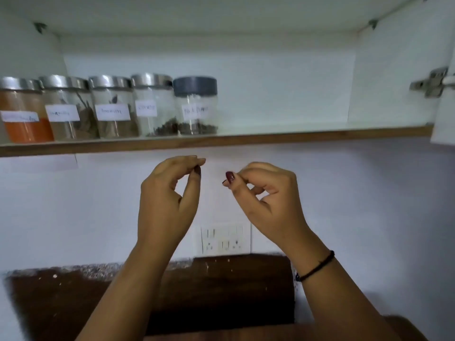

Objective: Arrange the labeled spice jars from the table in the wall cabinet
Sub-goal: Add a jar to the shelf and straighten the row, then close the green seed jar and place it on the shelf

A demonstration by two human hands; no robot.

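Head view: Five labeled spice jars (113, 107) are being shown lined up close together at the left end of the wall cabinet's shelf (307, 134), with the dark-lidded jar (195, 104) closing the row on the right. Just below the shelf edge, the left hand (170, 193) and right hand (266, 200) are being held up empty, fingers curled in and thumbs meeting fingertips around nothing. No jar is being carried, so a placing step is being judged complete. Whether more jars are waiting cannot be told, since only a strip of the dark wooden table (221, 291) is being shown. If any are, a reach down is being called for. Open shelf is being left right of the row, bounded by the hinge (430, 82); the shelf's front lip is being left to clear.
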